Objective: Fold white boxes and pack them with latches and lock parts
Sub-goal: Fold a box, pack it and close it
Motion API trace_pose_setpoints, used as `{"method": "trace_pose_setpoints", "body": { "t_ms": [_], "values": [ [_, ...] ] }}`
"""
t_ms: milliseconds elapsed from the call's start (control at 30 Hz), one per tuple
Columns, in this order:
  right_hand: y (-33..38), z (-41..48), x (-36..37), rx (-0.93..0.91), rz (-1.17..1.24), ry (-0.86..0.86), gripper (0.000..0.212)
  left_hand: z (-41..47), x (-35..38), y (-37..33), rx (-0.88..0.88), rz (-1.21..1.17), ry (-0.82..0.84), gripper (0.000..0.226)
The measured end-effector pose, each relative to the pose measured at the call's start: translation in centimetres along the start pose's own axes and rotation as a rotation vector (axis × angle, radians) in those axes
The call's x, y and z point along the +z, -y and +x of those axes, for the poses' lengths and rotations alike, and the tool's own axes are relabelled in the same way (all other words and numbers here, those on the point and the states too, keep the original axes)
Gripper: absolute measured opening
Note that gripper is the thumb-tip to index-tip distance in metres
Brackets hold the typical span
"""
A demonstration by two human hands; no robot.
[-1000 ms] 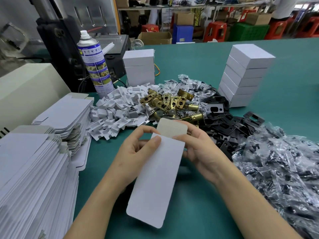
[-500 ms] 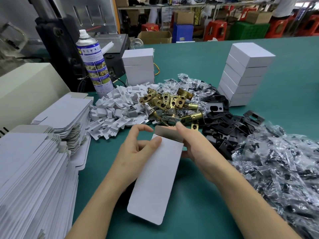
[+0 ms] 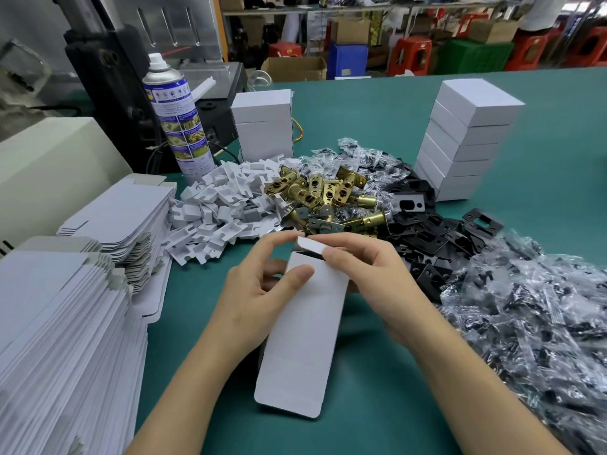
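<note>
A half-folded white box (image 3: 302, 330) is held above the green desk (image 3: 377, 405), long face up, its near end pointing back at the person. The left hand (image 3: 259, 297) grips the box's left edge, thumb flat on the face and fingers curled behind it, mostly hidden. The right hand (image 3: 368, 274) pinches the far end flap, which is bent over the opening; the inside of the box cannot be seen. Just beyond the box lies a heap of brass latches (image 3: 325, 195), with white card inserts (image 3: 216, 218) beyond the box to its left and black plates (image 3: 437, 231) beyond it to its right. Right of the box, clear bags (image 3: 532, 316) run off the frame, their contents too blurred to tell. Left of the box, stacked flat blanks (image 3: 59, 323) are cut off by the edge. Far beyond the box, to its right, stands a pile of finished boxes (image 3: 466, 139).
</note>
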State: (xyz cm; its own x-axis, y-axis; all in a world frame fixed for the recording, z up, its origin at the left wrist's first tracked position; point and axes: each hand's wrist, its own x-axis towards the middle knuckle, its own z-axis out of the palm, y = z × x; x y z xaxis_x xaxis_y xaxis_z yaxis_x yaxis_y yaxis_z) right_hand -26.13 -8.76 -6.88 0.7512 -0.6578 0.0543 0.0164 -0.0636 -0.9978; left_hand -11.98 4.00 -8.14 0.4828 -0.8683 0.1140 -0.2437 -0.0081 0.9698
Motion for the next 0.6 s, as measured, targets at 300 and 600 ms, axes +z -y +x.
{"method": "trace_pose_setpoints", "body": {
  "t_ms": [300,600],
  "values": [
    [0.49,0.00,-0.42,0.074,0.051,0.051,0.017,-0.13,-0.14,-0.39,-0.002,0.039,0.053,0.048],
    [0.00,0.01,-0.21,0.047,-0.031,-0.019,0.012,-0.11,-0.39,0.16,0.026,0.132,0.119,0.044]
  ]
}}
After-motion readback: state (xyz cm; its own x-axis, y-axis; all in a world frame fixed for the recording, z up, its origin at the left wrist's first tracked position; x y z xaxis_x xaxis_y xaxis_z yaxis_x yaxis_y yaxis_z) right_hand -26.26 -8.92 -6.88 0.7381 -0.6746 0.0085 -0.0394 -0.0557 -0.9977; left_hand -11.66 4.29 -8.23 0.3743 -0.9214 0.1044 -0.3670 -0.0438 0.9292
